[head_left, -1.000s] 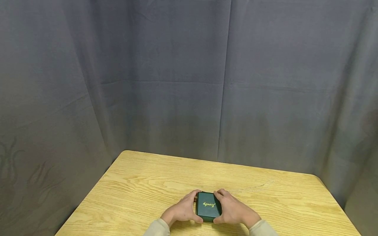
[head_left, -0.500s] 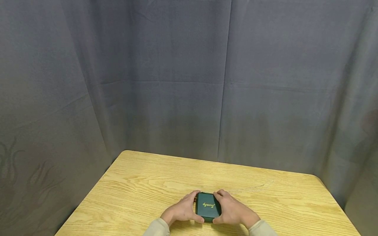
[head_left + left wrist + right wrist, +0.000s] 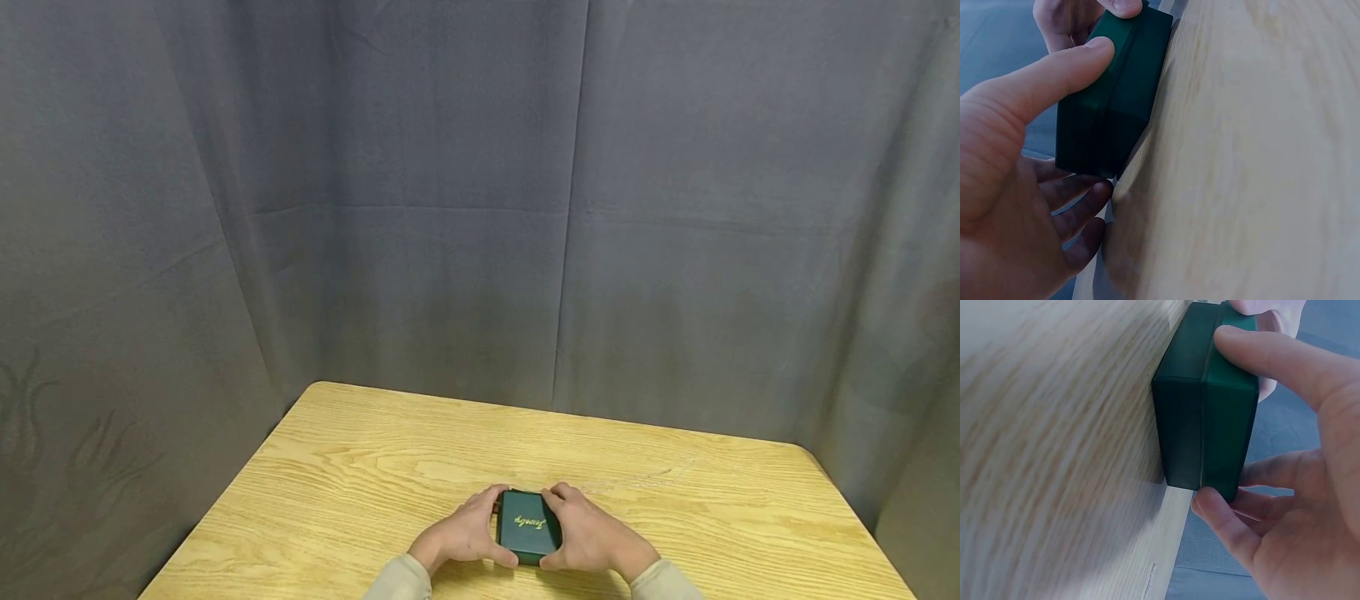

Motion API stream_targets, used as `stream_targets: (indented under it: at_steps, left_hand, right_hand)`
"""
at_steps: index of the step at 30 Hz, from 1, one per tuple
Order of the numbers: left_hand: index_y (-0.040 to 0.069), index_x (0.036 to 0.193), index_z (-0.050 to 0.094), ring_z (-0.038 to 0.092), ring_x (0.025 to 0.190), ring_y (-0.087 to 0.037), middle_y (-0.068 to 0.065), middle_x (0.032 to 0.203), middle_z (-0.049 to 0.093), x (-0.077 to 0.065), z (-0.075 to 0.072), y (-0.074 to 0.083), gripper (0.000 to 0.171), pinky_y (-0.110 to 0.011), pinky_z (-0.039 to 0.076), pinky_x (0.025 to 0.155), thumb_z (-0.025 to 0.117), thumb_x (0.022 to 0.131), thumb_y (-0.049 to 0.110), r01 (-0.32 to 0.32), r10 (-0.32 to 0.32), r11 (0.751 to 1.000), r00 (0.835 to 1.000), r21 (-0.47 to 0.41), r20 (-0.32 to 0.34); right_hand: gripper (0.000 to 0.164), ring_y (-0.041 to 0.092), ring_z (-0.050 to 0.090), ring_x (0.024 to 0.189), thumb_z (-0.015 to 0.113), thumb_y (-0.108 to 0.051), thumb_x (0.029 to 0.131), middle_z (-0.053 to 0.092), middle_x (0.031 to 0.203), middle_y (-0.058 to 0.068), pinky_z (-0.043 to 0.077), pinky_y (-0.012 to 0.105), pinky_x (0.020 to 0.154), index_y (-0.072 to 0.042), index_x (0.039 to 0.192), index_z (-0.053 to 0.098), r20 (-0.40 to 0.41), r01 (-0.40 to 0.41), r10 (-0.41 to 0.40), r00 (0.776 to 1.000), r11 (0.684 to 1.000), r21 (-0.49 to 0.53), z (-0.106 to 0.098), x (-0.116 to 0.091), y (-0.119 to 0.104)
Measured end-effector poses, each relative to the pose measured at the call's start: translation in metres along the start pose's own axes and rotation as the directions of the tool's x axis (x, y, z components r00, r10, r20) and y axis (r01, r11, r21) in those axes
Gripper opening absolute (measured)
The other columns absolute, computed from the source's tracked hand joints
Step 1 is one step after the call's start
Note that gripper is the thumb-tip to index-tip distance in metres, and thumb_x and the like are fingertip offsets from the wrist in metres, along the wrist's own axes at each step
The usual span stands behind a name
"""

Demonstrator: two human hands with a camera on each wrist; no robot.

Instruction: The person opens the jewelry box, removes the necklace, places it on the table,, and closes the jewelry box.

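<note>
A dark green jewelry box point(image 3: 525, 507) with gold "Jewelry" lettering lies flat on the wooden table, its lid down on the base. My left hand point(image 3: 467, 530) holds its left side, thumb at the near face and fingers at the far edge. On the right side my right hand point(image 3: 594, 533) grips it the same way. In the left wrist view, the left thumb point(image 3: 1088, 59) presses the box's point(image 3: 1094, 125) lid side above the seam. Likewise, the right thumb point(image 3: 1247, 347) touches the lid of the box point(image 3: 1229, 431) in the right wrist view. The box's inside is hidden.
Beyond the right hand a thin, pale chain point(image 3: 648, 481) lies across the wooden table point(image 3: 390, 450); part of a chain point(image 3: 1150, 581) shows in the right wrist view. Grey curtains point(image 3: 450, 208) hang behind the table and at both sides.
</note>
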State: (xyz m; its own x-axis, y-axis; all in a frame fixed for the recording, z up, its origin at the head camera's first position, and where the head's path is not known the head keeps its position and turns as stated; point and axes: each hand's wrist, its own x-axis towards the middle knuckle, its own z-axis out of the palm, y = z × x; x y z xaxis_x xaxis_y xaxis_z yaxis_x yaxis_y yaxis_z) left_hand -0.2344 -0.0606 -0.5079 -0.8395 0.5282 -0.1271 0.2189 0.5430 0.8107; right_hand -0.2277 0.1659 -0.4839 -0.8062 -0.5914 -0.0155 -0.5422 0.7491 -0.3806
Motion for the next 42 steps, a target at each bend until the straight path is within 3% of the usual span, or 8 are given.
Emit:
stream_targets:
  at_steps: [11,26,42]
  left_hand:
    - [0.013,0.142,0.034,0.043,0.113,-0.02,0.004,0.122,0.046,0.0007,0.0007,-0.0035,0.092,-0.045,0.038,0.095,0.086,0.069,0.031,-0.015,0.015,1.0,1.0,-0.023,0.006]
    - [0.009,0.143,0.033,0.043,0.113,-0.021,0.002,0.122,0.047,-0.0004,0.0016,-0.0008,0.094,-0.046,0.038,0.095,0.087,0.068,0.028,0.003,-0.003,1.0,1.0,0.003,0.002]
    - [0.016,0.134,0.043,0.04,0.112,-0.02,0.007,0.118,0.048,0.0007,0.0002,0.0008,0.082,-0.045,0.036,0.095,0.087,0.067,0.027,-0.017,0.017,1.0,1.0,-0.004,-0.002]
  right_hand:
    - [0.093,0.015,0.05,0.092,0.078,-0.051,0.069,0.048,0.119,0.009,0.048,0.033,0.075,0.008,0.133,0.046,0.006,0.001,-0.002,1.0,1.0,0.013,0.0012,-0.0008,-0.0006]
    - [0.093,0.015,0.049,0.092,0.078,-0.05,0.069,0.048,0.119,0.01,0.048,0.033,0.076,0.009,0.133,0.046,0.0,-0.002,0.002,1.0,1.0,0.001,0.0039,-0.0013,-0.0012]
    - [0.094,0.017,0.049,0.095,0.078,-0.05,0.069,0.048,0.122,0.012,0.048,0.034,0.076,0.009,0.134,0.045,0.022,-0.027,0.027,0.999,1.0,0.004,0.0012,-0.0007,-0.0028]
